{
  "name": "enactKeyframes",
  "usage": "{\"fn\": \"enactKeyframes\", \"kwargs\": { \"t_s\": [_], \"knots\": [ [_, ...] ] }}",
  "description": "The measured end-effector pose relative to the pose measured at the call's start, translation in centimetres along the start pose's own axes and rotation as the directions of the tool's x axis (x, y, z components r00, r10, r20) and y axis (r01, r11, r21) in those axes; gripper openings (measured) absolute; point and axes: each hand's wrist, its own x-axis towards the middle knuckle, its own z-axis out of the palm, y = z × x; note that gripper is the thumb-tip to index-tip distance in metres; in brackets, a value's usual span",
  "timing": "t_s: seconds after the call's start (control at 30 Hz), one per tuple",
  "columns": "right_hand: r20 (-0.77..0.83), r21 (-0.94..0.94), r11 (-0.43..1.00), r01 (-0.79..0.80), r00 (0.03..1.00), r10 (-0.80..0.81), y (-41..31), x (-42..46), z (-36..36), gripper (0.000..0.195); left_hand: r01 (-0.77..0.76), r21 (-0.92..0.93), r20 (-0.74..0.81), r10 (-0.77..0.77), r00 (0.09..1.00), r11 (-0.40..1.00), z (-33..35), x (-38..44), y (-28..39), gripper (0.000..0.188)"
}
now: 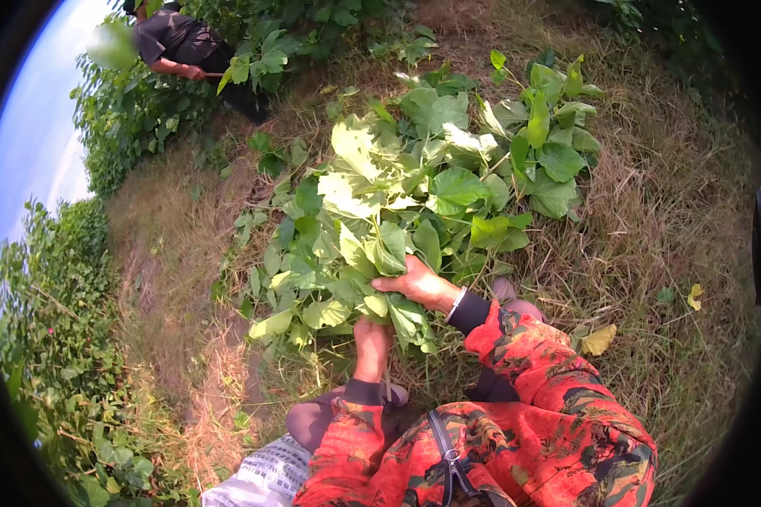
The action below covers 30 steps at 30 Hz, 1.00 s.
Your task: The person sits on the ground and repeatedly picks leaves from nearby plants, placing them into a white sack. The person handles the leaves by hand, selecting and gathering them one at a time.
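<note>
A large heap of leafy green branches (418, 190) lies on dry grass before me, some leaves bright in the sun. At its near edge my left hand (373, 345) is closed around the lower stems of a leafy bunch (355, 285), its fingers partly hidden by leaves. My right hand (418, 283), with a light bracelet at the wrist, grips leaves of the same bunch just above and to the right, thumb pointing left. Stems show below my left hand. Both sleeves are red with a camouflage pattern and dark cuffs.
A white woven sack (273, 469) with printed writing lies at lower left by my leg. A person in dark clothes (184, 44) stands among leafy bushes at upper left, holding a stick-like thing. More bushes (63, 355) line the left. Yellow leaves (598, 340) lie on the grass at right.
</note>
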Motion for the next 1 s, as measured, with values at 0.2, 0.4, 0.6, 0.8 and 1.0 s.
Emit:
{"fn": "enactKeyframes", "kwargs": {
  "t_s": [0.2,0.4,0.6,0.8,1.0],
  "knots": [
    [-0.199,-0.429,0.854,0.295,0.891,-0.408,-0.7,2.2,-3.4,0.043,-0.206,0.482,0.16,0.146,0.976,0.852,-2.1,-3.2,0.4,0.016],
    [-0.165,-0.747,0.632,0.205,0.864,-0.475,-0.6,2.6,-4.1,0.039,-0.266,0.641,0.18,0.196,0.964,0.72,-1.7,-6.6,-0.5,0.014],
    [-0.269,-0.85,0.52,-0.081,0.916,-0.298,-0.9,1.6,-3.0,0.028,-0.334,0.745,0.193,0.292,0.937,0.577,-2.1,-7.2,-1.1,0.015],
    [-0.274,-0.849,0.521,-0.093,0.919,-0.283,-1.6,1.2,-3.3,0.028,-0.359,0.724,0.221,0.295,0.93,0.589,-2.0,-6.5,-2.2,0.017],
    [-0.238,-0.834,0.543,-0.091,0.949,-0.205,-0.6,0.4,-1.4,0.03,-0.077,0.451,0.113,0.029,0.993,0.889,1.7,-1.8,0.1,0.022]
  ]
}}
